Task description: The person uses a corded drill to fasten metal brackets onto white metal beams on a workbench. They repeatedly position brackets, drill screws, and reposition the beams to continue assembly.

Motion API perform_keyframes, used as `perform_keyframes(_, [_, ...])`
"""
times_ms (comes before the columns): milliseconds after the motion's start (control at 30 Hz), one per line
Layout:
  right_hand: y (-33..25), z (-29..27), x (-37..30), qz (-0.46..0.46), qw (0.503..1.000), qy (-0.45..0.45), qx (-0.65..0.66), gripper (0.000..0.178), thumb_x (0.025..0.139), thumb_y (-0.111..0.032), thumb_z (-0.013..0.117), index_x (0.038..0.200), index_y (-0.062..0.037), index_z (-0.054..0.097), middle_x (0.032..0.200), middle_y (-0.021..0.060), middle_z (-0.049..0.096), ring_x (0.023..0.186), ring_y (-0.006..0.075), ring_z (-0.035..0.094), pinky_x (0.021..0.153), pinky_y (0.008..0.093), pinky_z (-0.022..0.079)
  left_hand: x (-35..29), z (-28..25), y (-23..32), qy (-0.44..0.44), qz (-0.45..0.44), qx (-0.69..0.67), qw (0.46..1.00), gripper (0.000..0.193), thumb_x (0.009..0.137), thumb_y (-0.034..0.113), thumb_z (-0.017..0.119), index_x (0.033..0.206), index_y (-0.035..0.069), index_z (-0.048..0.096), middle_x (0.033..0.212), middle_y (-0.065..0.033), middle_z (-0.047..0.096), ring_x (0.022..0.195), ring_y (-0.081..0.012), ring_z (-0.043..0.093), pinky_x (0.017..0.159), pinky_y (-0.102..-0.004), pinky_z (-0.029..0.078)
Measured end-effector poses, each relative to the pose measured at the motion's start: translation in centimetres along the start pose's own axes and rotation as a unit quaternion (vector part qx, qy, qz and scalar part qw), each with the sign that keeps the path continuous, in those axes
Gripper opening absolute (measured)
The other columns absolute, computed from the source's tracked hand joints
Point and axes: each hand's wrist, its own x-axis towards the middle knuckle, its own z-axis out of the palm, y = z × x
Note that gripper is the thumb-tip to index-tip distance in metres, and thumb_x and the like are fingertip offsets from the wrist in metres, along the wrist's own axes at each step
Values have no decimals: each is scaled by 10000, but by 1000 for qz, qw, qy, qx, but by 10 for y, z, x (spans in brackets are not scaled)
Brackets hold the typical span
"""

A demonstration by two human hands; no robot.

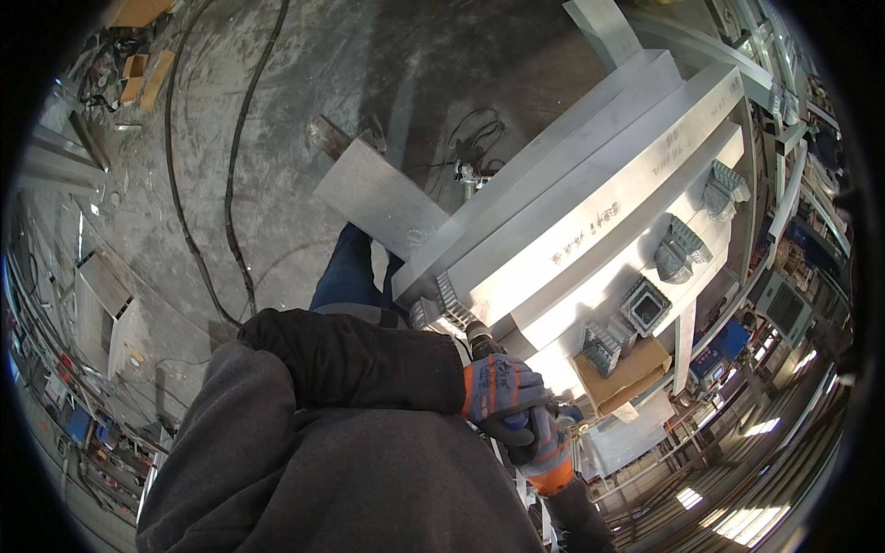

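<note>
Black hoses (230, 189) curve across the concrete floor (318, 55) at the left. Next, a ribbed metal block (454, 304) sits at the near end of pale metal beams (572, 221), whose long axis runs from lower left to upper right. Just beside the block is the nose of a dark handheld tool (481, 341), pointing up and left; contact cannot be told. The gloved left hand (504, 387) clamps its body, fingers together; the gloved right hand (550, 441) wraps its rear, fingertips partly hidden. Farther right lies a cardboard box (636, 373).
</note>
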Motion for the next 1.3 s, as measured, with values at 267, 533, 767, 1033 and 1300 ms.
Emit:
perform_keyframes(267, [-3, -2, 7, -8, 1000, 6, -9, 462, 836, -270, 722, 1227, -69, 579, 958, 171, 664, 811, 425, 666, 642, 508, 532, -2, -4, -2, 51, 35, -32, 998, 655, 867, 662, 663, 1148, 70, 638, 993, -130, 657, 886, -349, 662, 775, -455, 541])
perform_keyframes(533, [7, -3, 10, -13, 998, -56, 1, 459, 851, -281, 706, 1230, -62, 571, 947, 171, 659, 807, 416, 663, 628, 508, 531, -3, -5, -4, 49, 29, -14, 998, 658, 875, 659, 668, 1160, 66, 631, 987, -131, 653, 874, -351, 665, 764, -448, 542])
perform_keyframes(767, [2, -6, 11, 5, 997, -71, -18, 542, 847, -284, 717, 1301, -53, 533, 1022, 180, 647, 817, 409, 663, 645, 506, 535, -1, -7, -5, 87, 73, -2, 994, 625, 868, 627, 721, 1127, 68, 616, 950, -108, 646, 783, -295, 672, 678, -413, 554])
perform_keyframes(1033, [-2, -10, 11, -19, 998, -65, -17, 644, 835, -288, 737, 1384, -47, 504, 1083, 186, 631, 871, 414, 654, 673, 508, 531, -6, 0, -13, 82, 77, -9, 994, 625, 883, 634, 708, 1157, 82, 604, 980, -106, 655, 836, -292, 685, 712, -415, 568])
perform_keyframes(1300, [-6, -13, 16, -6, 996, -81, -30, 637, 822, -298, 749, 1367, -56, 524, 999, 156, 636, 826, 386, 655, 644, 490, 521, -8, -7, -13, 79, 58, -30, 995, 681, 847, 659, 716, 1131, 45, 637, 969, -141, 657, 833, -363, 671, 711, -456, 545])
